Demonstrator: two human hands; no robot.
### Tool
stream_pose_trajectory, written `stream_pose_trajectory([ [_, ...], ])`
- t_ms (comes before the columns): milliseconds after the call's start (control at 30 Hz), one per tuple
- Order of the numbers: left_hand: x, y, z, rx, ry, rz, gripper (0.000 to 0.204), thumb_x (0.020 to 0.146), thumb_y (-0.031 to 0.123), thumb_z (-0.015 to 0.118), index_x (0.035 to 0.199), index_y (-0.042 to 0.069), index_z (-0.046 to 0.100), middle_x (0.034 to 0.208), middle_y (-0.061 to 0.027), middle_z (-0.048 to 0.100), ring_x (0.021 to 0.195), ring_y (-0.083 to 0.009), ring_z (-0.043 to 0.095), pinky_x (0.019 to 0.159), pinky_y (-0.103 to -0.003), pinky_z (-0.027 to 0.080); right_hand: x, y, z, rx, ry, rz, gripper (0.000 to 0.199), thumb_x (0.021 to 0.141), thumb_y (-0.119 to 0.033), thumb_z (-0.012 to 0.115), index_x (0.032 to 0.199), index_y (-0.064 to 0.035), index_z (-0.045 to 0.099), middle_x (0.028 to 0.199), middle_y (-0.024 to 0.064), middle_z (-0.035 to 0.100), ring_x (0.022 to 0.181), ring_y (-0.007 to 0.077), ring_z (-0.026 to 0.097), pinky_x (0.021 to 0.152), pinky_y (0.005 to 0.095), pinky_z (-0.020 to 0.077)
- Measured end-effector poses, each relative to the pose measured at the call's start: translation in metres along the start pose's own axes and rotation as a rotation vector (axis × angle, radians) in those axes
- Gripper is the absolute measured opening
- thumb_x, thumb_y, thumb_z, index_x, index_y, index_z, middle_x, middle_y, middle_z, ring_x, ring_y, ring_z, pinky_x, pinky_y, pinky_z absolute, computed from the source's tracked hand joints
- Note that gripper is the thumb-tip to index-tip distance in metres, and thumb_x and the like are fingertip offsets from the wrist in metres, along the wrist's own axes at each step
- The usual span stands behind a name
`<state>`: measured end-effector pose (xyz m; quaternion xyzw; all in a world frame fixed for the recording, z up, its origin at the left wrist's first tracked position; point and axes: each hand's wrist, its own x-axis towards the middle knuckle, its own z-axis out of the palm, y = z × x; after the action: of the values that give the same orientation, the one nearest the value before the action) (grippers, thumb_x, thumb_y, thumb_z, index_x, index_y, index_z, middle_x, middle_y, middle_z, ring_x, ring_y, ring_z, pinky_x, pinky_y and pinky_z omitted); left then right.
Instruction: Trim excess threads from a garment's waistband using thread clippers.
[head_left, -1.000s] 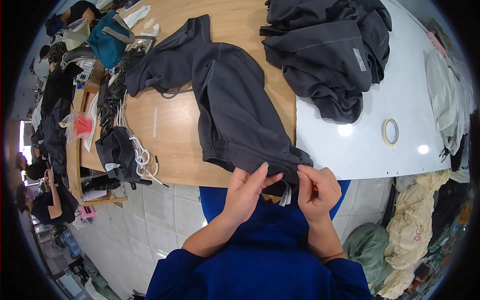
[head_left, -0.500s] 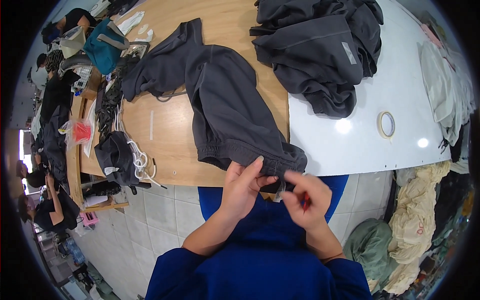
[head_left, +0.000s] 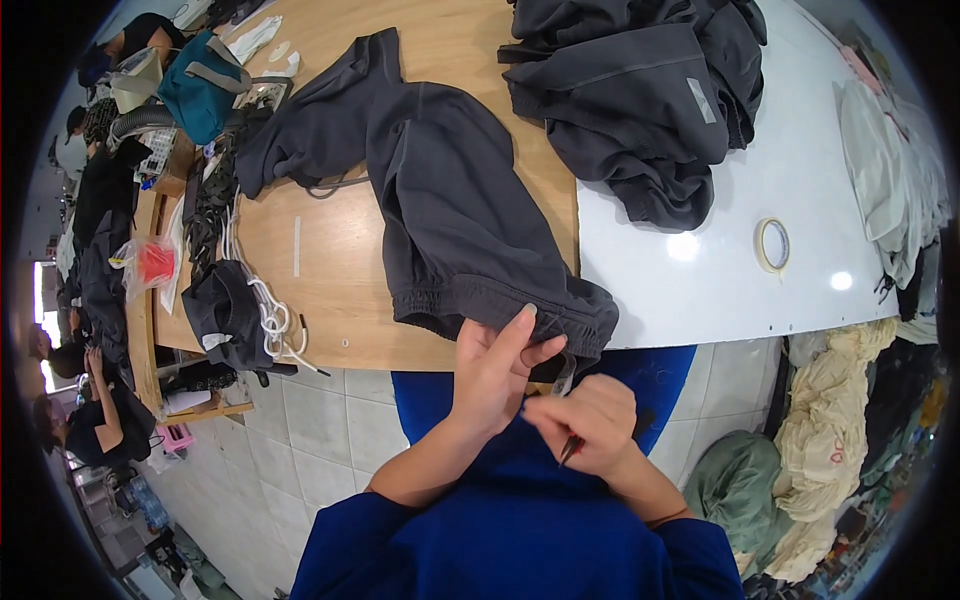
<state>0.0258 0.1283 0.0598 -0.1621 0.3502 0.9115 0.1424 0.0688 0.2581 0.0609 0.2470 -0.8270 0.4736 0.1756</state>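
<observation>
A pair of dark grey pants (head_left: 450,190) with a gathered elastic waistband (head_left: 510,298) lies over the table's near edge. My left hand (head_left: 492,375) is closed on that waistband, the thumb on top and the fingers under it. A pale strip (head_left: 566,374), perhaps a label, hangs below the band between my hands. My right hand (head_left: 590,425) is closed just below the strip, apart from the waistband. Out of its palm sticks the dark tip of a small pointed tool (head_left: 570,450); the rest is hidden in the fingers.
More dark grey garments (head_left: 630,110) are heaped at the far right of the table. A tape roll (head_left: 772,246) lies on the white top. At left are a small dark cloth piece (head_left: 225,315), white cord (head_left: 278,320) and a teal bag (head_left: 205,90). Cream fabric (head_left: 825,430) is piled at right.
My right hand has moved down and left, away from the waistband, and its fingers have curled in. The left hand still grips the band, a little higher.
</observation>
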Motion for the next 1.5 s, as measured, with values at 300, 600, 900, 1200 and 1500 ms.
stream_pose_trajectory([
  [300, 0.002, 0.011, 0.001, -0.028, 0.031, -0.095, 0.021, 0.094, 0.014, 0.05, 0.114, 0.009, 0.049, 0.099, -0.0062, 0.064, 0.08, -0.0121, 0.064, 0.064, -0.023, 0.056, 0.013, 0.003, -0.026, 0.302, 0.182, 0.477, 0.045, 0.078, 0.01, 0.058, 0.12, 0.0011, 0.045, 0.098, 0.01, 0.051, 0.081, 0.0156, 0.052, 0.073, 0.0249, 0.0441],
  [600, 0.003, 0.011, -0.003, -0.043, -0.09, -0.053, 0.013, 0.092, 0.012, 0.055, 0.102, 0.005, 0.057, 0.094, -0.0058, 0.065, 0.078, -0.0094, 0.064, 0.064, -0.02, 0.054, 0.029, 0.008, -0.024, -0.12, 0.17, 0.262, 0.036, 0.067, 0.006, 0.071, 0.101, 0.0, 0.064, 0.09, 0.0134, 0.063, 0.075, 0.024, 0.06, 0.064, 0.0288, 0.0493],
  [900, 0.002, 0.008, -0.003, 0.033, -0.054, 0.029, 0.014, 0.089, 0.01, 0.06, 0.102, 0.005, 0.057, 0.096, -0.0052, 0.064, 0.083, -0.0105, 0.063, 0.066, -0.022, 0.054, 0.033, 0.013, -0.026, -0.22, 0.13, 0.154, 0.037, 0.065, 0.004, 0.071, 0.102, 0.0003, 0.065, 0.088, 0.0127, 0.062, 0.071, 0.0243, 0.059, 0.062, 0.029, 0.0482],
  [1200, 0.001, 0.003, 0.0, 0.019, -0.041, 0.035, 0.017, 0.089, 0.008, 0.058, 0.106, 0.006, 0.055, 0.1, -0.0052, 0.063, 0.085, -0.01, 0.063, 0.069, -0.022, 0.055, 0.028, 0.017, -0.021, -0.188, 0.162, 0.167, 0.036, 0.067, 0.003, 0.071, 0.102, 0.001, 0.065, 0.087, 0.0127, 0.062, 0.07, 0.0245, 0.06, 0.061, 0.0287, 0.0485],
  [1500, 0.001, 0.001, -0.001, 0.036, -0.037, 0.035, 0.021, 0.092, 0.007, 0.053, 0.112, 0.006, 0.05, 0.103, -0.0062, 0.062, 0.085, -0.0106, 0.063, 0.064, -0.02, 0.053, 0.027, 0.017, -0.02, -0.187, 0.174, 0.188, 0.033, 0.067, 0.002, 0.071, 0.099, 0.001, 0.066, 0.086, 0.0128, 0.061, 0.068, 0.0242, 0.059, 0.06, 0.0281, 0.0482],
])
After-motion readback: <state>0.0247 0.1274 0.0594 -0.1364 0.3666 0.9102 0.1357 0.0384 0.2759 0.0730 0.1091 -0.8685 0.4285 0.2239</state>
